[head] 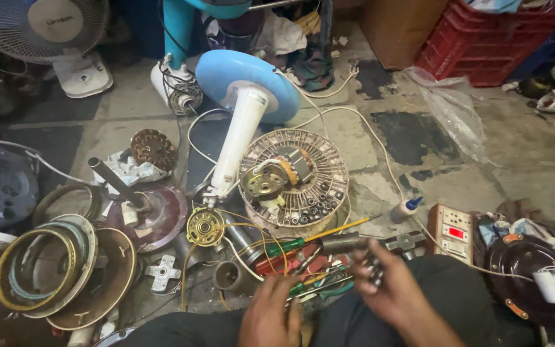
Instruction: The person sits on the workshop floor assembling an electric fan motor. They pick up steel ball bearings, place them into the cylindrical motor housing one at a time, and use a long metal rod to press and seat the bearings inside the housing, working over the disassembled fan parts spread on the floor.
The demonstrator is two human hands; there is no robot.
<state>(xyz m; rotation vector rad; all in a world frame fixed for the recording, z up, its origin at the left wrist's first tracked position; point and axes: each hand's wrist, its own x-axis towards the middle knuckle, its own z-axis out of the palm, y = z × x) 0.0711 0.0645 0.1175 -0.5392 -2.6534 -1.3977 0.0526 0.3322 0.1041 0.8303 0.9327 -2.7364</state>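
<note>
My left hand (270, 315) rests low at the frame's bottom, fingers curled over a pile of tools with green and red handles (303, 270); what it grips is unclear. Just to its right, my right hand (387, 289) closes around a small grey metal part (375, 270). A short metal tube (342, 243) lies right above that hand. A green-handled screwdriver with a yellow shaft (319, 236) lies across the pile. Beyond it a fan guard (293, 177) used as a tray holds a small motor (266, 180) and several bolts.
A blue fan base with a white pole (245, 109) lies behind the guard. Stacked metal rings and covers (59, 266) crowd the left. A tester box with a red display (451, 231), a glue bottle (406, 207), a red crate (489, 42) and a plastic bag (451, 109) sit right.
</note>
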